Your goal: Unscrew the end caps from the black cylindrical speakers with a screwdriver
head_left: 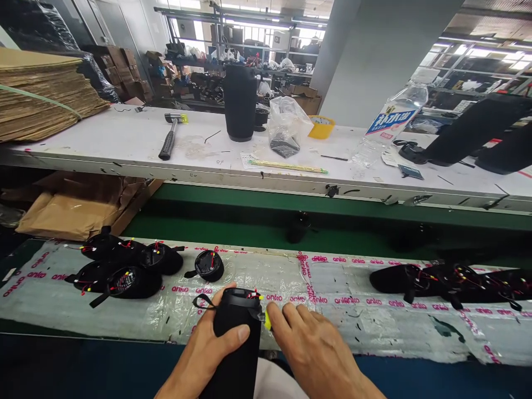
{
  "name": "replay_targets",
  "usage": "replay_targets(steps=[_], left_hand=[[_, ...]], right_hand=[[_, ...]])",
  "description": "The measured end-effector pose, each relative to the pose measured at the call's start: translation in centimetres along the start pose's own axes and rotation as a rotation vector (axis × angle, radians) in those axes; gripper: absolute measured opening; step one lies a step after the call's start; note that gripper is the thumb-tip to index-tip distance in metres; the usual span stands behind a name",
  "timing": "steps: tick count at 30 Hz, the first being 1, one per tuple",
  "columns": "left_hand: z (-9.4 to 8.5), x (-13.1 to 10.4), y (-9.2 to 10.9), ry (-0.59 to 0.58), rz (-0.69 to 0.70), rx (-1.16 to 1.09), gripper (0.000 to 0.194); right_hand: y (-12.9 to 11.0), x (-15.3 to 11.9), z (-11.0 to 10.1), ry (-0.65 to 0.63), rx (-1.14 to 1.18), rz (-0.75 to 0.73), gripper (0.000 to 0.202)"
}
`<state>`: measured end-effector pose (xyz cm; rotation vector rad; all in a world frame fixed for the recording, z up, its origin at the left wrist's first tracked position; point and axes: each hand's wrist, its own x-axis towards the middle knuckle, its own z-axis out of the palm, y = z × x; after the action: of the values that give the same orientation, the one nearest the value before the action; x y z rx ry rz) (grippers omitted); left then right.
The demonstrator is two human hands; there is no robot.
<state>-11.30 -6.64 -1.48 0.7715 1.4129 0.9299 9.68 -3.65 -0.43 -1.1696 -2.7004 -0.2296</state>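
Tube (pixel 238 363), pointed lengthwise away over desk's (pixel 141 317) near edge, is held by left grip (pixel 213 342); yellow object (pixel 267 320), by palm-down right grip (pixel 310 338).

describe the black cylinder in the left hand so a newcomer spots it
Find the low surface marked with pink lettering. At its near edge, the left hand grips a black cylinder with a strap loop and wires at its top. Unlike similar black pieces on that surface, it's held.

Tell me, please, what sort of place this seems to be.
Probably a factory workshop: the left hand holds a black cylinder with exposed wires, similar ones lie in groups on the bench, and a hammer rests on the table beyond.
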Motion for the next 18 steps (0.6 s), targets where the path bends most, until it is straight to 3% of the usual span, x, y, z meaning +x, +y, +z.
replay_targets(steps=[4, 11, 15, 18], left_hand=[[-0.3, 0.1, -0.3, -0.004, -0.010, 0.032, 0.086], [-1.3, 0.4, -1.5, -0.126, 0.018, 0.125, 0.089], [-1.1, -0.1, -1.5, -0.090, -0.015, -0.014, 0.088], [-0.6, -0.7, -1.8, -0.061, -0.092, -0.175, 0.092]], right_hand=[[0.0, -0.3, 0.1, -0.011, -0.025, 0.003, 0.060], [-1.0, -0.3, 0.3, -0.110, -0.092, -0.005, 0.055], [-1.0, 0.5, 0.4, -0.200, -0.078, -0.017, 0.053], [-0.7, 0.7, 0.3, -0.232, 0.093, -0.011, 0.042]])
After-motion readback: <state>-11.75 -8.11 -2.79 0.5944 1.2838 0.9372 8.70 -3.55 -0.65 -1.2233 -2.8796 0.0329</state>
